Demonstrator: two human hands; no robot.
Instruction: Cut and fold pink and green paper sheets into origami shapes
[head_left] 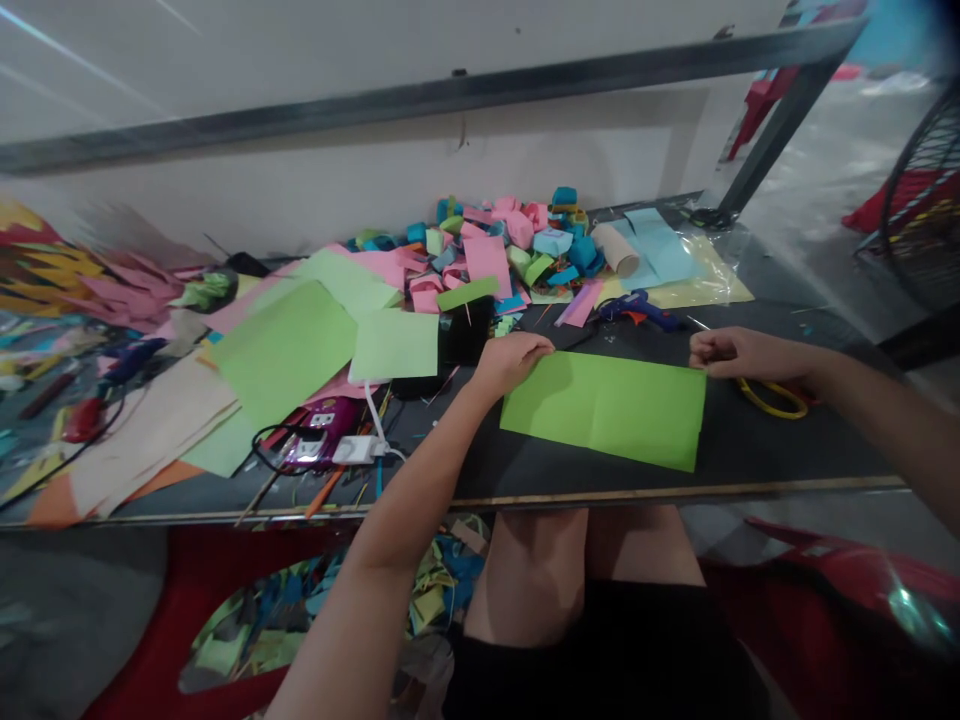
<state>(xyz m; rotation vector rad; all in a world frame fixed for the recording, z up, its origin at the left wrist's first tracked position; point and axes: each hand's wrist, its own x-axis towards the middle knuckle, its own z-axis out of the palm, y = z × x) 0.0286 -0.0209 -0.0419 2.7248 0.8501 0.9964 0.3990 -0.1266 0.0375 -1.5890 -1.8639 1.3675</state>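
A bright green sheet of paper [604, 410], folded into a long rectangle with a crease down its middle, lies on the dark table in front of me. My left hand [517, 362] is closed at its upper left corner, fingers on the top edge. At the upper right corner, my right hand [724, 352] pinches the same paper. Yellow-handled scissors [780, 405] show partly beneath the right hand, a metal tip sticking out above the knuckles; whether they lie on the table or are also held, I cannot tell.
Behind the paper sit a blue glue gun [641, 310], a cardboard tube [616, 250] and a heap of pink, blue and green paper pieces [517, 225]. Green sheets [289, 345] and a purple device [322, 430] lie left. A metal rail [420, 95] runs behind.
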